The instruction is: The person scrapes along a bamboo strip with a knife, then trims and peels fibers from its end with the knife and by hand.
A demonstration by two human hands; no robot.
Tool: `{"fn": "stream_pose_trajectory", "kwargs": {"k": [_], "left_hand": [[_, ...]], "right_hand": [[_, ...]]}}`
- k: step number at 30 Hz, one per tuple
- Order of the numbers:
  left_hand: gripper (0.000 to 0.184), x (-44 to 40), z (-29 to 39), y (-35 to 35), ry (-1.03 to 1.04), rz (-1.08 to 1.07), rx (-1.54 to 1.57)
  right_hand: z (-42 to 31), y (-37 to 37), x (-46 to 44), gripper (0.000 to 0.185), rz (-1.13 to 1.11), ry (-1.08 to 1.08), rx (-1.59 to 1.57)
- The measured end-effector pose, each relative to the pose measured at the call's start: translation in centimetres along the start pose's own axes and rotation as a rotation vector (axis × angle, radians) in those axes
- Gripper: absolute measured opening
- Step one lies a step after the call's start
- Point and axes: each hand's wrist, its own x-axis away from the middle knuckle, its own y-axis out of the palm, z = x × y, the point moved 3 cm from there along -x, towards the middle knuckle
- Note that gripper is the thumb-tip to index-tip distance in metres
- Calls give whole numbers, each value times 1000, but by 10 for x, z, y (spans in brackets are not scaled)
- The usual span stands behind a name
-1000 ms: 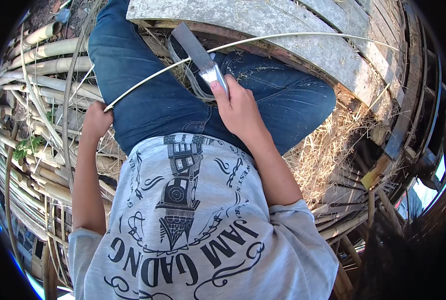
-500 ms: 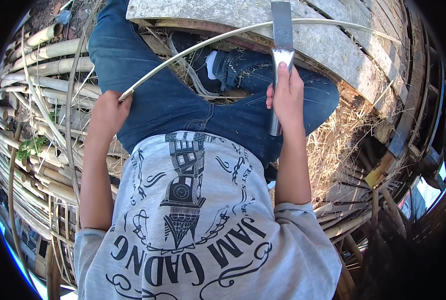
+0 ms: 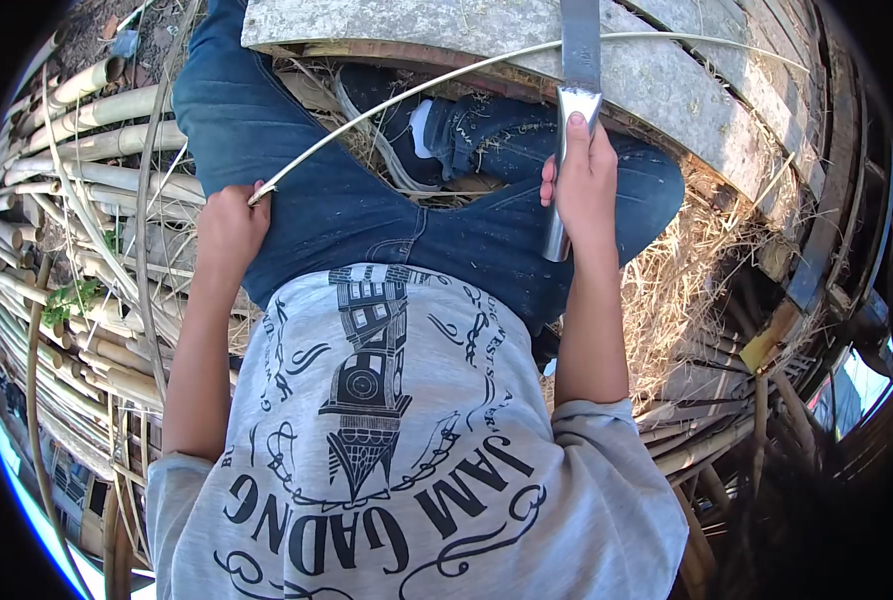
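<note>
My left hand is closed around the near end of a long, thin bamboo strip, beside my thigh. The strip bows up and away to the right, over the wooden boards. In my right hand is a broad-bladed knife with a shiny metal handle, the thumb lying along the handle's top. Its blade points away from me and crosses the strip above the board edge. Whether the edge presses into the strip, I cannot tell.
A low platform of weathered boards lies in front of my crossed legs. Bamboo poles are piled at the left. Straw shavings cover the ground at the right, near more timber.
The knife and my right hand have shifted slightly right and away from me. My left hand has moved a little right, and the strip's curve looks slightly flatter.
</note>
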Motion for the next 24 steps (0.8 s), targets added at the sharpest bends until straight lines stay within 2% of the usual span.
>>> {"fn": "stream_pose_trajectory", "kwargs": {"k": [1,3,5,9,10,12,15,18,20,24], "left_hand": [[35,-2,0,-1,-5,-18,13],[35,-3,-1,1,1,-12,1],[35,-3,0,2,14,-12,-7],[35,-2,-2,-1,-16,-17,16],[35,-3,-2,-1,-14,-13,13],[35,-5,0,-1,-21,-26,38],[35,-7,7,0,-10,-27,43],[34,-8,6,0,-4,-18,28],[34,-11,8,2,-5,-16,42],[33,-7,0,3,-43,-28,29]], "right_hand": [[1,14,5,41,-84,-6,25],[4,58,24,41,-207,-182,127],[-14,82,43,41,-374,-163,244],[-8,62,27,41,-300,-103,157],[-7,47,20,41,-196,-165,175],[-8,9,9,39,-13,-21,90],[-3,-26,-5,38,132,-6,121],[-4,1,4,38,90,-44,128],[9,40,15,37,-36,-172,131],[-1,70,34,39,-151,-151,186]]}}
